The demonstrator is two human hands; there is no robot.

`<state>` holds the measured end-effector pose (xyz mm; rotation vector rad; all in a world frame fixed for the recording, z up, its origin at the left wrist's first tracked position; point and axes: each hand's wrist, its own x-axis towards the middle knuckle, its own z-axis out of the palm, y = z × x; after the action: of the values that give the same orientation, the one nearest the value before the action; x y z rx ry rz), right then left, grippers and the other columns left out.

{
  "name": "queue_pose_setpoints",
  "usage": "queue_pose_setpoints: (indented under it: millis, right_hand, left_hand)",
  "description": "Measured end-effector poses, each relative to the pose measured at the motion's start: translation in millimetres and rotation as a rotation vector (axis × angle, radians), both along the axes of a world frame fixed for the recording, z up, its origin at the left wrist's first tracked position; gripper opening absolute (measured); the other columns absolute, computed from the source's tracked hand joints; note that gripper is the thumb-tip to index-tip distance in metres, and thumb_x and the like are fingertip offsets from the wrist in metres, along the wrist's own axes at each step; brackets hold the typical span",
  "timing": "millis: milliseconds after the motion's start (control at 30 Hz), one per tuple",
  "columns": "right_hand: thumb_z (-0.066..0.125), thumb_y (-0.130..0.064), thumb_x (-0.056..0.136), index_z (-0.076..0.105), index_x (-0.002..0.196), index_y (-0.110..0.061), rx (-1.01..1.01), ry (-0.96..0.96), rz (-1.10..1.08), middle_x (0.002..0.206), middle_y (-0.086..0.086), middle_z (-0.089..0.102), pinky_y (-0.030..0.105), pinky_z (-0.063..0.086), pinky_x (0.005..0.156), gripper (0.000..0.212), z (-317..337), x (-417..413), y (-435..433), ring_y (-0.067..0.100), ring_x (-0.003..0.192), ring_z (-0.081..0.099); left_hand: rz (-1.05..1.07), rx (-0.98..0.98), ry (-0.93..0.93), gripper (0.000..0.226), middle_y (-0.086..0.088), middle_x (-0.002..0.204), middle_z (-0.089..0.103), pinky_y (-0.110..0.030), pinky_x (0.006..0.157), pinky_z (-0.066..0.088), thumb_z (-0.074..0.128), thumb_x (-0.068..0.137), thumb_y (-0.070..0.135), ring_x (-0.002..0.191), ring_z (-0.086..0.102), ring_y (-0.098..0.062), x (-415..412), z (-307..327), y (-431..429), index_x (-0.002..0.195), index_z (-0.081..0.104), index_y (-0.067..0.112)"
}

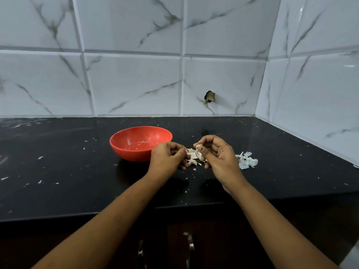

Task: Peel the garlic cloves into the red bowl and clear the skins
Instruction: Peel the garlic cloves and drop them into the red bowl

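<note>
A red bowl (136, 144) stands on the black counter, left of my hands, with only pale smears inside. My right hand (217, 154) pinches a garlic clove (199, 146) between thumb and fingers, a strip of skin hanging from it. My left hand (168, 157) is curled just left of it, fingertips pinched together at the skin's edge. Below and between the hands lies a small heap of garlic cloves and skins (192, 158).
A pile of white papery skins (246, 160) lies right of my right hand. Small skin flakes are scattered over the black counter (68, 171). Tiled walls close the back and right side. Cabinet handles (190, 247) show below the counter's front edge.
</note>
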<state>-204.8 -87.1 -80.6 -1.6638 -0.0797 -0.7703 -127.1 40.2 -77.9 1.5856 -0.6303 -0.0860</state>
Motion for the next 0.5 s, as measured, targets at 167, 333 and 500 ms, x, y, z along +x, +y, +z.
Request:
queue_pose_setpoints:
  millis: [167,333,500]
  right_hand:
    - [0.054,-0.005,0.096,0.057,0.093,-0.016,0.057,0.042,0.012,0.086,-0.002,0.072,0.019,0.043,0.048,0.012,-0.1,-1.5,-1.8,0.004,0.058,0.052]
    - [0.055,0.0,0.094,0.057,0.099,-0.013,0.068,0.11,0.006,0.082,0.005,0.07,0.021,0.049,0.053,0.013,-1.2,1.7,-0.5,0.006,0.059,0.055]
    - [0.06,0.002,0.09,0.06,0.088,-0.011,0.045,0.124,-0.012,0.073,0.005,0.068,0.022,0.054,0.059,0.012,-3.4,3.1,-1.0,0.009,0.062,0.062]
  left_hand:
    - [0.163,0.452,-0.467,0.01,-0.001,0.075,0.071,-0.032,0.07,0.054,0.062,0.084,0.015,0.067,0.066,-0.015,1.5,-7.1,-0.5,0.078,0.07,0.014]
    - [0.218,0.539,-0.536,0.008,0.005,0.082,0.072,-0.03,0.078,0.052,0.067,0.082,0.025,0.082,0.066,-0.012,-0.2,-7.9,1.1,0.084,0.073,0.02]
    - [0.217,0.458,-0.55,0.006,0.005,0.082,0.072,-0.03,0.076,0.053,0.071,0.082,0.02,0.078,0.067,-0.011,3.8,-11.3,1.3,0.088,0.07,0.02]
